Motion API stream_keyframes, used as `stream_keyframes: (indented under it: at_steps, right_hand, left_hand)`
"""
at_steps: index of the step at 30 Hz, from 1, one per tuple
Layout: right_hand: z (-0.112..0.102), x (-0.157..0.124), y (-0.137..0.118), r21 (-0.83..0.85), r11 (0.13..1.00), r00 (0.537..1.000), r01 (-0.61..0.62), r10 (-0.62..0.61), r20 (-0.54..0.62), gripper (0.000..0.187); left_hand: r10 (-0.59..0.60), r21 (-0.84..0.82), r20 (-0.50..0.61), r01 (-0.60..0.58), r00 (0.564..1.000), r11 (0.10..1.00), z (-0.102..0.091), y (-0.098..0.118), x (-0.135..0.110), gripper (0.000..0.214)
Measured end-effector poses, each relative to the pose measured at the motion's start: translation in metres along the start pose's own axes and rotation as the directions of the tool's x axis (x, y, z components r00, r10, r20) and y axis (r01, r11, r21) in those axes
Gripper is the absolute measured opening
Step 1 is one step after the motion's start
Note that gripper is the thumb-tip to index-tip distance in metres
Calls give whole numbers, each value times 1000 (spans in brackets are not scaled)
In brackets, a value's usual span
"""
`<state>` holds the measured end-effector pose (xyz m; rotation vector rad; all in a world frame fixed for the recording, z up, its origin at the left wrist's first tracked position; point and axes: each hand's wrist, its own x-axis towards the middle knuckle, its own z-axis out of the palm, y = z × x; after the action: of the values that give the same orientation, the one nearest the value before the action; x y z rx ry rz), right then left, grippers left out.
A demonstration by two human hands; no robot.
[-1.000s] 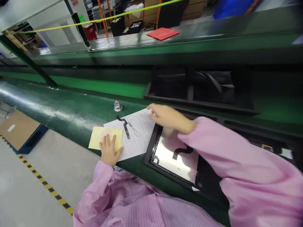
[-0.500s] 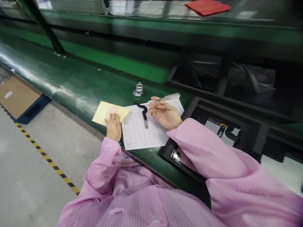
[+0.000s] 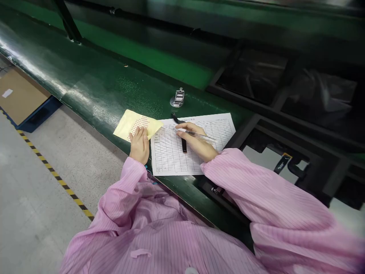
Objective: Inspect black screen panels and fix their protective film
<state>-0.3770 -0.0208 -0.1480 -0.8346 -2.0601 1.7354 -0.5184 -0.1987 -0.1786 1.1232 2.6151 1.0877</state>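
My right hand (image 3: 196, 140) grips a clear pen (image 3: 201, 136), its tip pointing left above the printed form (image 3: 167, 161). Under that hand a black flex cable (image 3: 184, 146) lies across the form, its middle partly covered by my fingers. My left hand (image 3: 139, 145) rests with outstretched fingers on a yellow sheet (image 3: 127, 123) of small red marks. One corner of the sheet overlaps the form's left edge. Just beyond the form stands a small metal fixture (image 3: 178, 98) on a round base.
Black trays (image 3: 258, 127) with flat parts and cables are on the right of the green bench (image 3: 99, 91). More trays with clear plastic film lie behind. A cardboard-topped blue bin (image 3: 25, 97) stands on the floor at left.
My right hand has come down onto the form and turned the pen, so its tip now points left. My left hand stays on the yellow sheet. The view has tilted downward.
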Motion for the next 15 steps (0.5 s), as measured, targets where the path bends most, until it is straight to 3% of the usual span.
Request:
stream_keyframes:
  at_steps: [10, 15]
  right_hand:
    - [11, 9, -7, 1, 998, 996, -64, 64, -59, 12]
    - [12, 6, -5, -14, 996, 990, -88, 86, -113, 28]
  left_hand:
    - [33, 16, -32, -32, 999, 999, 2, 0, 0, 56]
    - [36, 31, -14, -35, 999, 999, -1, 0, 0, 58]
